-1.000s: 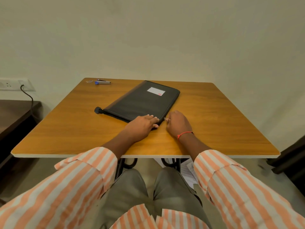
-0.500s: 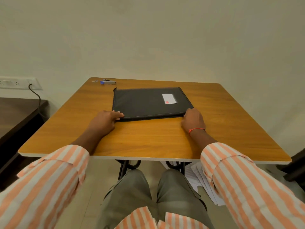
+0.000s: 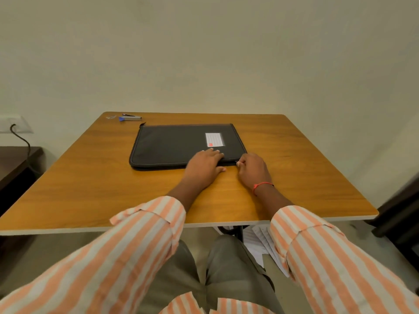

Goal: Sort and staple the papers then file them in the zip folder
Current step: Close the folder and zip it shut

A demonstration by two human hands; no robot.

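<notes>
1. Table (image 3: 90,189), wooden and orange-brown, fills the middle of the view in front of a plain pale wall. A person sits at its near edge in striped sleeves (image 3: 140,241).
2. Folder (image 3: 172,143), black and flat, lies on the table a little beyond centre, its long side facing the person. Its near edge looks zipped along most of its length.
3. Cabinet (image 3: 13,164), dark, stands to the left of the table, with a black cable (image 3: 22,141) running up from it to a wall socket (image 3: 13,124).
4. Papers (image 3: 263,243), white and printed, lie fanned on the floor under the table's near right side, beside the person's right knee.
5. Left hand (image 3: 203,165) rests flat on the folder's near edge, right of its middle, with fingers straight and released and the thumb lying on the table.
6. Right hand (image 3: 252,169) sits at the folder's near right corner, fingers curled, pinching the small metal zip pull (image 3: 237,163). A red band (image 3: 263,185) circles its wrist.
7. Label (image 3: 214,139), white with a red mark, sits on the folder's right half, just beyond the left hand's fingertips.
8. Stapler (image 3: 131,118), silver with a blue end, lies at the table's far left corner, well apart from the folder. A small metal bit (image 3: 111,117) lies just to its left; what it is cannot be told.
</notes>
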